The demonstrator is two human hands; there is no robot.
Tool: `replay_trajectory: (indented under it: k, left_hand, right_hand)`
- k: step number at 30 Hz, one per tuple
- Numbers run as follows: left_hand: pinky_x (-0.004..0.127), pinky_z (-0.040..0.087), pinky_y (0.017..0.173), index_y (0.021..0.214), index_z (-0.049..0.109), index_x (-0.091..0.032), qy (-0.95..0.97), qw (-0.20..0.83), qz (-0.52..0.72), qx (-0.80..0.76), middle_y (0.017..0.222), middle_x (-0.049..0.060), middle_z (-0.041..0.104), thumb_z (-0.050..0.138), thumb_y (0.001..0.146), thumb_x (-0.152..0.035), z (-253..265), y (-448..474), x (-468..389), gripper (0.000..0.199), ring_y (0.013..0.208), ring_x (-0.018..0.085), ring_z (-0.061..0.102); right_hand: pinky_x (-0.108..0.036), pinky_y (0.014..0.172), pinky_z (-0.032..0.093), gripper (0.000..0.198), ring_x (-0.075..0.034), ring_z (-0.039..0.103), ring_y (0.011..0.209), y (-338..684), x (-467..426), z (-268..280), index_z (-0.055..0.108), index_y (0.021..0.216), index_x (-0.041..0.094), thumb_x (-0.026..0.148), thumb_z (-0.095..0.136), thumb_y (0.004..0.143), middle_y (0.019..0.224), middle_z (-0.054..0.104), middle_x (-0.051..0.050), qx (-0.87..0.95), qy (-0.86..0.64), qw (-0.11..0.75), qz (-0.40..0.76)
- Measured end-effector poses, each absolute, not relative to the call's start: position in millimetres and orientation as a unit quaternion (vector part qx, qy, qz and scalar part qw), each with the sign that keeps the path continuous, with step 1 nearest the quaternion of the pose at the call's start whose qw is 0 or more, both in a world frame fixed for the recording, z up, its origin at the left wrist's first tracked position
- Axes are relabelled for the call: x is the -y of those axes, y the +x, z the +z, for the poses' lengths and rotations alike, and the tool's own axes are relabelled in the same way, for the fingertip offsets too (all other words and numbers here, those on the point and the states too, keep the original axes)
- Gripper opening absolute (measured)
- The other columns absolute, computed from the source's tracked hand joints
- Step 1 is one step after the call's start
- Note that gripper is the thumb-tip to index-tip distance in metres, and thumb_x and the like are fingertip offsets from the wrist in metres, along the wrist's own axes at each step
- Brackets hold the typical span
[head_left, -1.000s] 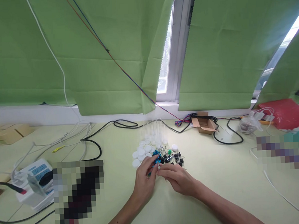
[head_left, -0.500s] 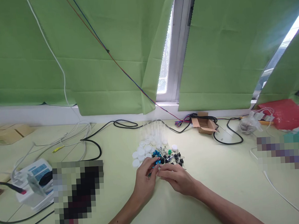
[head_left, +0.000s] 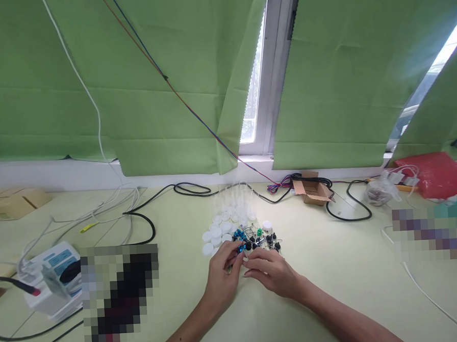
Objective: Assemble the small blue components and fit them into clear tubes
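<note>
Head view: both hands pinched together at the near edge of the parts pile

Head camera has my left hand coming in from bottom centre, forearm angled up-right, fingers curled, thumb and forefinger closed at the tip. My right hand comes in from the lower right, palm down, fingers bent inward so its tips meet the left ones. Between the two pinches I see a small blue component with thin leads; left looks closed on it, though it is tiny and I can't be sure which hand carries the weight. Right fingertips are closed too, on the leads or just touching them, can't tell.

That part sits at the near edge of the pile of small components, blue, black and one green, on the pale table. White caps lie just left of the pile, clear vials behind it. Black cable loops to the left, cardboard box well back right.

Versus half a second ago: hands have barely moved, both a touch closer to the pile, pinch unchanged. Pile, caps and cable stayed put.
</note>
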State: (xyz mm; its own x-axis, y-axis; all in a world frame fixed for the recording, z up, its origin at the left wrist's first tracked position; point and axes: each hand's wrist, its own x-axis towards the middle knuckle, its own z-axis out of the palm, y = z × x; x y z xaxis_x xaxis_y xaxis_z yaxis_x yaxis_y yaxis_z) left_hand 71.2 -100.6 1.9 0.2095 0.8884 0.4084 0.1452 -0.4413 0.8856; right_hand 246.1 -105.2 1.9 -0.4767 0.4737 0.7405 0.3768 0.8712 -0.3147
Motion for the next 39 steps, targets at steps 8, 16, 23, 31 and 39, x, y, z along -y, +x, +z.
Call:
replay_trajectory:
  k: [8, 16, 23, 31, 39]
  left_hand:
    - [0.028, 0.054, 0.069, 0.11, 0.061, -0.023, 0.703, 0.355, 0.491, -0.372, 0.093, 0.003, 0.057, 0.051, 0.091, -0.024, 1.8, 72.3, 100.5, 0.022, 0.079, 0.014, 0.061]
    - [0.027, 0.054, 0.069, 0.111, 0.06, -0.023, 0.723, 0.33, 0.476, -0.375, 0.093, 0.003, 0.056, 0.05, 0.092, -0.024, 2.8, 71.2, 102.4, 0.022, 0.08, 0.015, 0.059]
    - [0.028, 0.054, 0.069, 0.116, 0.06, -0.024, 0.728, 0.311, 0.471, -0.389, 0.089, 0.003, 0.056, 0.05, 0.092, -0.025, 4.8, 70.5, 102.0, 0.026, 0.078, 0.015, 0.059]
    - [0.028, 0.055, 0.068, 0.114, 0.064, -0.023, 0.728, 0.307, 0.471, -0.392, 0.09, 0.004, 0.058, 0.051, 0.091, -0.025, 8.8, 71.8, 102.4, 0.027, 0.078, 0.016, 0.06]
    - [0.027, 0.055, 0.064, 0.108, 0.066, -0.021, 0.716, 0.312, 0.48, -0.399, 0.087, 0.004, 0.058, 0.053, 0.089, -0.027, 10.2, 72.9, 103.6, 0.024, 0.074, 0.015, 0.06]
  right_hand:
    - [-0.024, 0.058, 0.046, 0.007, -0.015, 0.061, 0.072, 247.0, 105.7, 0.3, 0.061, 0.09, 0.018, 0.023, 0.057, 0.093, 0.081, 0.064, -0.006, 0.862, -0.253, 0.439, 0.03]
    - [-0.024, 0.056, 0.041, 0.007, -0.014, 0.058, 0.069, 247.5, 106.4, 1.1, 0.06, 0.089, 0.017, 0.019, 0.054, 0.093, 0.076, 0.063, -0.005, 0.868, -0.253, 0.426, 0.035]
    - [-0.025, 0.058, 0.042, 0.009, -0.014, 0.058, 0.07, 248.0, 106.6, 0.4, 0.059, 0.089, 0.017, 0.018, 0.052, 0.094, 0.076, 0.063, -0.005, 0.87, -0.26, 0.418, 0.036]
    - [-0.024, 0.054, 0.041, 0.008, -0.013, 0.056, 0.062, 248.6, 106.2, 1.7, 0.059, 0.096, 0.016, 0.02, 0.052, 0.094, 0.072, 0.062, -0.004, 0.859, -0.266, 0.438, 0.019]
    - [-0.024, 0.052, 0.035, 0.012, -0.012, 0.051, 0.056, 248.3, 109.6, 2.5, 0.06, 0.101, 0.018, 0.015, 0.051, 0.094, 0.068, 0.059, -0.001, 0.86, -0.267, 0.434, -0.011]
